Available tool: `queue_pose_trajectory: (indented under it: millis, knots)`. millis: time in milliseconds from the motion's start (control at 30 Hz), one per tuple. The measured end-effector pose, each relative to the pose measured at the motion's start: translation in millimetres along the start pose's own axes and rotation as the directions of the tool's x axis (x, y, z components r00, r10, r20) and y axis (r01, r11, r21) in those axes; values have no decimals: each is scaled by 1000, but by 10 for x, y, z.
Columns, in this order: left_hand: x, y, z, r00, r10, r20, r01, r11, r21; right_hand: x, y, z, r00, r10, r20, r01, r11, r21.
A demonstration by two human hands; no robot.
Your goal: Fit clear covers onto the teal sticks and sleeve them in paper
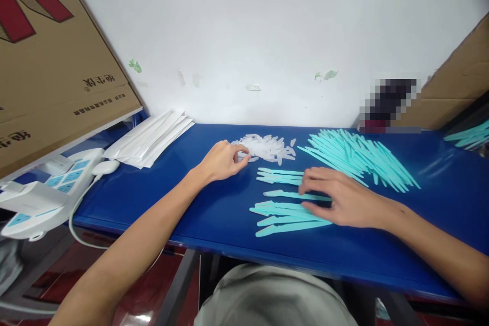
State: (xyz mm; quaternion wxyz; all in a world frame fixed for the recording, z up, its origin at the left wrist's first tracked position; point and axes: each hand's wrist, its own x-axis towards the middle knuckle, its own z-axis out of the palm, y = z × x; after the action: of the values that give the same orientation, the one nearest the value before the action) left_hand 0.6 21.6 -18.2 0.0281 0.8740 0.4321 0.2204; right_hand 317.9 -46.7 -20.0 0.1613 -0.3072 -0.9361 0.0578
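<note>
On the blue table [160, 204] my left hand [222, 160] is curled at the edge of a heap of small clear plastic caps [267, 146], fingertips pinched together at the caps; what they hold is too small to make out. My right hand [340, 197] lies over a few turquoise plastic sticks [284, 216] laid side by side near the front, fingers stretched across them and touching one stick [282, 194]. A big loose pile of the same turquoise sticks [359, 158] lies behind my right hand.
A stack of white paper sleeves [153, 137] lies at the back left. A white power strip [49, 188] with its cable sits at the left edge below a leaning cardboard box [49, 61]. More cardboard and turquoise sticks [471, 136] are at the far right.
</note>
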Motion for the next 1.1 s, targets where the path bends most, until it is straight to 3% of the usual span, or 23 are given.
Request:
queue_pose_trajectory:
  millis: [200,367,467,667,833,967,1100]
  knots:
    - [-3,12,22,999,-3,52,-2,996,88,-11,7,8,998,-6,68,3,999,40]
    - [16,14,49,994,112,-6,-111,989,92,-9,42,33,999,-5,47,3,999,45]
    - [28,-11,66,992,119,-36,-116,990,81,-7,34,19,999,-4,54,2,1000,27]
    - [17,-76,95,991,127,42,-130,988,83,-11,70,53,998,-39,55,39,999,0]
    - [5,-57,97,984,153,89,-168,965,200,2,107,112,994,-112,1,112,992,-57]
    - [21,-77,123,962,239,130,-269,907,324,40,56,81,998,-62,11,63,996,-56]
    - [32,-147,155,952,291,94,-304,873,382,65,42,55,997,-15,-76,13,1000,-27]
